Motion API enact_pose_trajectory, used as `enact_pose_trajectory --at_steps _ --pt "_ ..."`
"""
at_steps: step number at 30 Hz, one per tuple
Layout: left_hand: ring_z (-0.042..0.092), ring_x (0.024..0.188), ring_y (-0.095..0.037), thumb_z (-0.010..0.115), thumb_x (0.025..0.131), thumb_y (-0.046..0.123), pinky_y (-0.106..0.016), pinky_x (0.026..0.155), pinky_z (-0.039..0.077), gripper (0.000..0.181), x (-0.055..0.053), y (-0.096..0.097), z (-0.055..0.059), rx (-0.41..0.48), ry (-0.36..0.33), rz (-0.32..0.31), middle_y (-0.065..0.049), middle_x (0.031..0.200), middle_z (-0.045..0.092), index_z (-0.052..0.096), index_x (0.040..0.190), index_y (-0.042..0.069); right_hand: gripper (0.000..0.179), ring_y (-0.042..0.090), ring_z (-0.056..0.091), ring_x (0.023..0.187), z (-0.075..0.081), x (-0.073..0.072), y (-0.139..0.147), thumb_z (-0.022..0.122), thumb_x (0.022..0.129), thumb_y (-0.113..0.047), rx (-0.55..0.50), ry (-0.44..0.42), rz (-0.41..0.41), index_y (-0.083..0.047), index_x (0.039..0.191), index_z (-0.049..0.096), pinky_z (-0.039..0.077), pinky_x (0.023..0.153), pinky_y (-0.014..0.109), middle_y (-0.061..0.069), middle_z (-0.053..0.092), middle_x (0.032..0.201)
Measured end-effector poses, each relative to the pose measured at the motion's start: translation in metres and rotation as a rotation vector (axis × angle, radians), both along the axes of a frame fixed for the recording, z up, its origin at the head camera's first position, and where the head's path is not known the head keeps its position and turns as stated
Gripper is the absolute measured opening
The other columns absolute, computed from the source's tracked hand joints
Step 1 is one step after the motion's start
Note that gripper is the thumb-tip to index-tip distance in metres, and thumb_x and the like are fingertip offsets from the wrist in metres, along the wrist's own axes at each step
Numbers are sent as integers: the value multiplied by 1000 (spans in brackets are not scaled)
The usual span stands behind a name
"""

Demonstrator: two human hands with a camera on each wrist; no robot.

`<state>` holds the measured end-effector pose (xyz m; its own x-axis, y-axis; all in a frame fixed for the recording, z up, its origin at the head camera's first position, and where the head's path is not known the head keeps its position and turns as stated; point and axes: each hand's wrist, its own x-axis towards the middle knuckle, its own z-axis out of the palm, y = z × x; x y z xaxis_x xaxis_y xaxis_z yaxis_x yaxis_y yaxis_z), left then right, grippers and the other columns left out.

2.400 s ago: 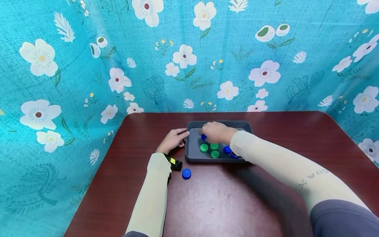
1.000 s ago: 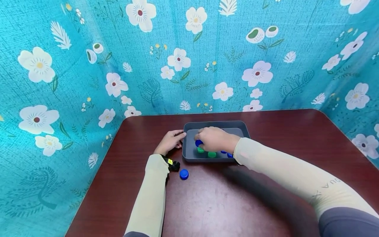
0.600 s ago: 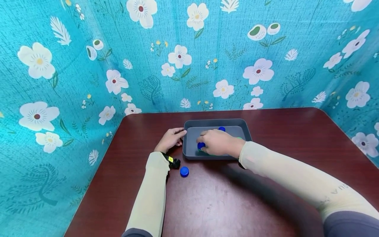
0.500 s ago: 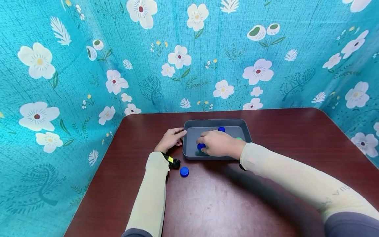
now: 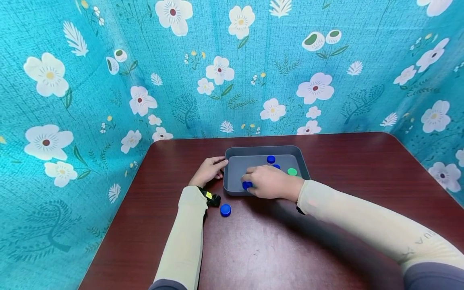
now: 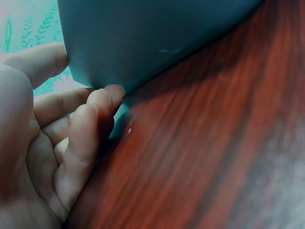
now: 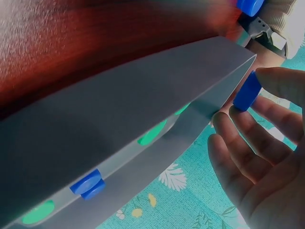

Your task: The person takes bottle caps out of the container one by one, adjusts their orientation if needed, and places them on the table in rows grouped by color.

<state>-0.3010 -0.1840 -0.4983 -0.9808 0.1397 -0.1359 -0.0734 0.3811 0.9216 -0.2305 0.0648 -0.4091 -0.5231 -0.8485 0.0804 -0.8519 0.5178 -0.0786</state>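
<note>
My right hand (image 5: 270,182) pinches a blue bottle cap (image 5: 247,185) between thumb and fingers, low over the near left part of a grey tray (image 5: 235,165). In the right wrist view that blue cap (image 7: 248,90) is held on edge between thumb and forefinger, just above the tray rim. My left hand (image 5: 209,171) grips the tray's left side, thumb at the rim and fingers curled against the lower corner (image 6: 114,90). Inside the tray lie blue caps (image 5: 270,159) and green caps (image 5: 292,172); my right hand hides some green ones (image 7: 152,132) from the head view.
Another blue cap (image 5: 225,210) lies on the dark red wooden table (image 5: 253,249), in front of the tray and beside the black wrist camera (image 5: 214,200). A turquoise flowered curtain (image 5: 246,88) hangs behind the table and along its left and right sides.
My right hand has moved toward the tray's near side with the blue cap, uncovering blue and green caps behind it. The left hand stays at the tray's left side.
</note>
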Motion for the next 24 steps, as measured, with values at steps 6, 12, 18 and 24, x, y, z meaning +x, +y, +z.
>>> enact_pose_trajectory --at_steps 6,12,18,24 --pt "62 69 -22 63 95 41 -32 62 55 52 0 0 1 4 -6 0 -10 94 65 57 138 12 30 15 64 83 0 7 -1 71 89 -24 -23 -4 14 -10 115 71 54 75 33 1 63 98" --pt "62 68 -22 63 95 41 -32 62 55 52 0 0 -2 14 -11 7 -10 94 65 57 138 12 30 13 63 83 -4 14 -2 71 89 -25 -46 -12 35 -10 115 71 54 74 32 0 62 95" --pt "62 69 -23 63 94 43 -33 63 55 53 0 1 -1 15 3 2 -10 94 66 57 137 12 27 12 61 82 -12 17 -3 71 89 -25 -66 14 50 -12 113 72 54 75 32 -3 61 94" --pt "63 70 -23 63 94 43 -33 64 55 55 0 0 0 9 -4 0 -10 95 66 55 139 12 27 11 58 81 -13 22 -3 71 90 -26 -65 5 63 -12 113 71 53 73 30 -2 60 97"
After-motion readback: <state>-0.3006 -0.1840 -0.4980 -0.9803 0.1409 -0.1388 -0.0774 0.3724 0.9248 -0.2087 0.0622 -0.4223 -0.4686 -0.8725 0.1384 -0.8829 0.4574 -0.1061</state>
